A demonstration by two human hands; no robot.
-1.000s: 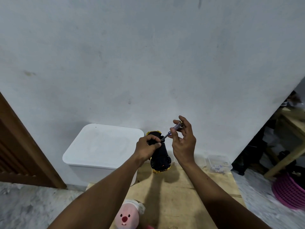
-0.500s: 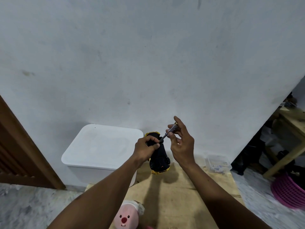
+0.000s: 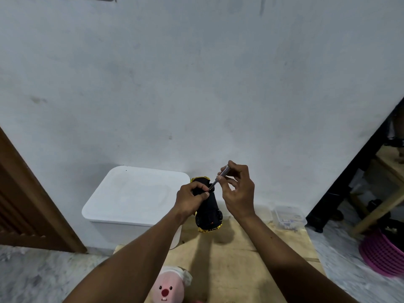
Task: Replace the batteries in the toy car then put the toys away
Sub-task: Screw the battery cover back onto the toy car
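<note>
The left hand (image 3: 191, 199) clasps the black toy car with yellow trim (image 3: 209, 212), raised over the pale wooden tabletop (image 3: 238, 265) at 3 o'clock of the white lidded plastic bin (image 3: 135, 193). The car's long axis runs from 12 to 6 o'clock. The right hand (image 3: 239, 194) pinches a slim metal screwdriver (image 3: 219, 178), its tip pointing to 7 o'clock at the car's far end.
</note>
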